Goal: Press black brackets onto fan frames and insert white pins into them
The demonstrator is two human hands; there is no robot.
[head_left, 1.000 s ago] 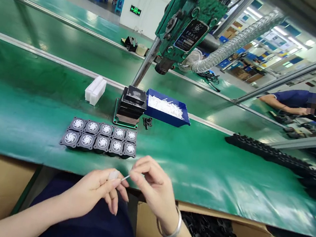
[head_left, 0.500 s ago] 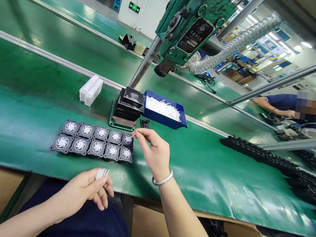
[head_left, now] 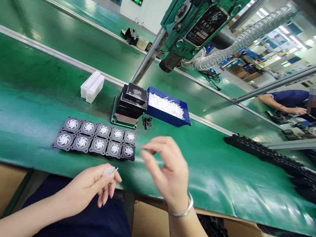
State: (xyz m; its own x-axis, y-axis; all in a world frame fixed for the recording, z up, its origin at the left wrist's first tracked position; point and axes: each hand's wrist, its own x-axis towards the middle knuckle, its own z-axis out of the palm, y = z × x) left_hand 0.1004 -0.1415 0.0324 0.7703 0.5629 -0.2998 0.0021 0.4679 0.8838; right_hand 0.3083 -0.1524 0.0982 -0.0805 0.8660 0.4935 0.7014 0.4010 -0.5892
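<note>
My left hand (head_left: pixel 92 186) hovers at the near edge of the green belt (head_left: pixel 23 115) and pinches a small bundle of thin white pins (head_left: pixel 109 171) between thumb and fingers. My right hand (head_left: pixel 165 170) hangs above the belt, just right of a two-row block of black square parts with white swirl centres (head_left: pixel 96 139). Its fingers are curled loosely apart and nothing shows between them. A silver bangle sits on that wrist.
Behind the black parts stands a black fixture (head_left: pixel 130 103) under a green press (head_left: pixel 195 18). A blue tray of white pins (head_left: pixel 167 110) lies beside it, white blocks (head_left: pixel 92 85) to the left. Black parts stretch along the belt at right (head_left: pixel 273 156). Another person (head_left: pixel 295 102) works at far right.
My right hand took a pin from my left hand, carried it to the right end of the black parts, then drew back toward me with nothing in it. My left hand stayed put.
</note>
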